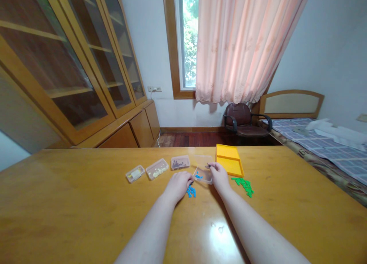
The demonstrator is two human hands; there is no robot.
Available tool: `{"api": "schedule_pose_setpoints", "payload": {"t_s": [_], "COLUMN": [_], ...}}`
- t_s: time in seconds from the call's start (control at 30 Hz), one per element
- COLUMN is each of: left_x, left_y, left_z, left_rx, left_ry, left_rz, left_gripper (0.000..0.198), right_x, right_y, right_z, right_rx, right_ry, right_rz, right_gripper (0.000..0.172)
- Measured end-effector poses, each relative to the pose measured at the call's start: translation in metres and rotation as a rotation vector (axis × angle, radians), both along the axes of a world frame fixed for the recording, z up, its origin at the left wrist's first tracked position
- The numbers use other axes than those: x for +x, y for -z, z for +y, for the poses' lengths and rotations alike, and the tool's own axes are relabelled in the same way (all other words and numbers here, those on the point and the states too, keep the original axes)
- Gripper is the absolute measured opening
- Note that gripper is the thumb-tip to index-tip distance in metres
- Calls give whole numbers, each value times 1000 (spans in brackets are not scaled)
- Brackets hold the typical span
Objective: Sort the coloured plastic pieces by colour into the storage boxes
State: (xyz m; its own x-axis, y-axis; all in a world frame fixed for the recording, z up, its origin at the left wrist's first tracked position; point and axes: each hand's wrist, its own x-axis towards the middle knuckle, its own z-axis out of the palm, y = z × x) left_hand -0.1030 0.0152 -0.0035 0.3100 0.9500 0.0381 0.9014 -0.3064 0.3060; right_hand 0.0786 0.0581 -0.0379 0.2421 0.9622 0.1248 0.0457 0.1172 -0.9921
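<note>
A small clear plastic box (207,181) with its lid tipped open at the back holds a few blue pieces (198,176). My right hand (220,177) is closed at its right side, fingers curled on the rim near the lid. To the left, my left hand (178,183) bends down with fingertips pressed together beside a small pile of blue pieces (190,191) on the tabletop. Whatever is between those fingertips is too small or hidden to see.
Left of the open box stand clear boxes with dark bits (180,163), whitish bits (157,169) and yellow bits (135,174). Rightward lie an open yellow case (229,160) and a pile of green pieces (243,185). A chair (239,119) stands beyond the wooden table (114,218).
</note>
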Motion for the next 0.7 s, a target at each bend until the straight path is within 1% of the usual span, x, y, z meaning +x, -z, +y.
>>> {"api": "schedule_pose_setpoints", "payload": {"t_s": [0.1, 0.17, 0.27, 0.33, 0.4, 0.57, 0.7], "left_x": [-10, -18, -30, -36, -38, -31, -23], "left_y": [-2, -5, -7, -7, -7, -2, 1], "left_z": [3, 3, 1, -2, -4, -3, -3], "left_rx": [16, -3, -110, -176, -202, -168, -163], "left_ry": [-69, -186, -413, -481, -461, -306, -281], "left_rz": [-3, 19, 86, 108, 94, 14, -12], "left_gripper": [19, 19, 22, 23, 20, 19, 11], "right_x": [1, 2, 2, 2, 2, 1, 1], "right_y": [-1, 0, 2, 3, 3, 0, 2], "right_z": [-1, -1, 0, 0, 1, -1, -1], "right_rx": [-5, -11, -10, -11, -14, -7, -6], "right_ry": [-5, -9, -24, -27, -21, -10, -12], "right_rz": [-14, -18, -16, -9, 0, -7, -35], "right_gripper": [19, 20, 20, 21, 21, 22, 23]}}
